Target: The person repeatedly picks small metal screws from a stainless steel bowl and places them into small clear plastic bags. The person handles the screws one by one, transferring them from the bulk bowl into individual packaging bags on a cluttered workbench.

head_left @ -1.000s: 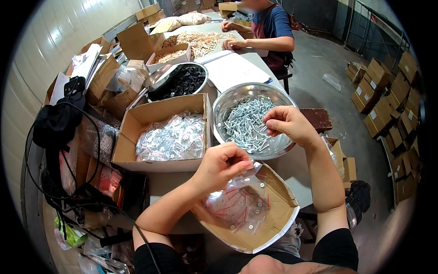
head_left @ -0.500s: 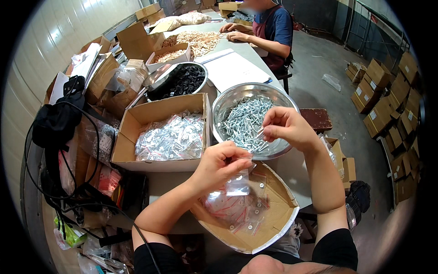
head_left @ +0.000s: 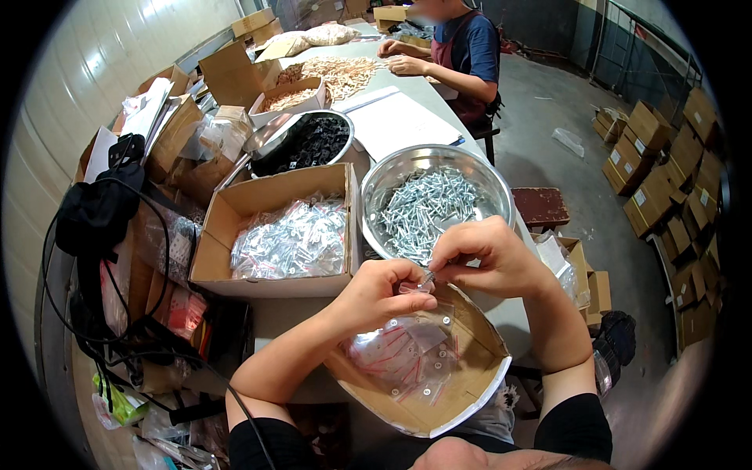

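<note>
From the head view, the left hand (head_left: 380, 294) pinches a small clear bag (head_left: 413, 288), whose visible fold runs roughly from nine to three o'clock, toward the right hand (head_left: 486, 254). The right thumb and fingertips are closed on a small silvery piece (head_left: 429, 276) at the bag's edge; its long axis is hard to make out. Taking the hands as centre, a metal bowl (head_left: 492, 192) of screws (head_left: 435, 200) sits at twelve, a carton (head_left: 270, 190) of filled bags between nine and ten, and a cardboard tray (head_left: 478, 356) of flat bags at six. The pale table (head_left: 513, 321) stretches toward twelve, where a co-worker (head_left: 472, 59) sits; stacked boxes (head_left: 650, 125) stand at two on the grey floor (head_left: 540, 117). Fingers hide most of the held bag; the forearms cover parts of the table.
</note>
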{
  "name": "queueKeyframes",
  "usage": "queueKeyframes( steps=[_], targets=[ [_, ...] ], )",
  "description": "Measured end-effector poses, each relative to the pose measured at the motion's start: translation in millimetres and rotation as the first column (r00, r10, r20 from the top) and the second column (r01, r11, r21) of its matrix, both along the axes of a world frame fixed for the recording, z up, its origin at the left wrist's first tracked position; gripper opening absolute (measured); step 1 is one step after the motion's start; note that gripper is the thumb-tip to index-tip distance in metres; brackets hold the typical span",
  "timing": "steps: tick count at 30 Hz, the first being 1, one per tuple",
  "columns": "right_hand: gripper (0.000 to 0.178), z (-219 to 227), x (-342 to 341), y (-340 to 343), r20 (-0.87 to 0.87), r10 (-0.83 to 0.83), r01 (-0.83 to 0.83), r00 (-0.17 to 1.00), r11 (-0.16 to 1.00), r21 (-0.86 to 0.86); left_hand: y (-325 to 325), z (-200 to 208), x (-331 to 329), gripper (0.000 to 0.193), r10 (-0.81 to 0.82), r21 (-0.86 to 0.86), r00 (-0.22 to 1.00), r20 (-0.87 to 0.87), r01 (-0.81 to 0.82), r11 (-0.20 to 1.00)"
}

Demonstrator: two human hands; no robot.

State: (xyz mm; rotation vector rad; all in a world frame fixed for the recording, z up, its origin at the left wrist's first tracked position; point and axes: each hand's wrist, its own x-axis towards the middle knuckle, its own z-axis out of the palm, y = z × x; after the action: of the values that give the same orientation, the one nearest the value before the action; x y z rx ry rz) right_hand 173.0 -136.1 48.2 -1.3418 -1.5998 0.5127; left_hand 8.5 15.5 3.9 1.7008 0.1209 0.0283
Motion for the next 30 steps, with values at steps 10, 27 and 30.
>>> queueKeyframes(
  steps=[10, 27, 30],
  targets=[
    [0.016, -6, 2, 1, 0.029, -0.034, 0.032, 0.999, 0.998, 0.05, -7, 9, -1, 0.016, 0.076, 0.073, 0.995, 0.057, -0.08, 0.994],
    [0.018, -8, -12, 8, 0.121, 0.0, -0.016, 0.993, 0.991, 0.134, -4, 2, 0, 0.028, -0.036, 0.234, 0.999, 0.022, 0.03, 0.972],
    [0.017, -5, -16, 6, 0.1, 0.069, -0.076, 0.993, 0.995, 0.067, -4, -1, 1, 0.029, -0.013, 0.133, 0.999, 0.044, 0.007, 0.991]
  ],
)
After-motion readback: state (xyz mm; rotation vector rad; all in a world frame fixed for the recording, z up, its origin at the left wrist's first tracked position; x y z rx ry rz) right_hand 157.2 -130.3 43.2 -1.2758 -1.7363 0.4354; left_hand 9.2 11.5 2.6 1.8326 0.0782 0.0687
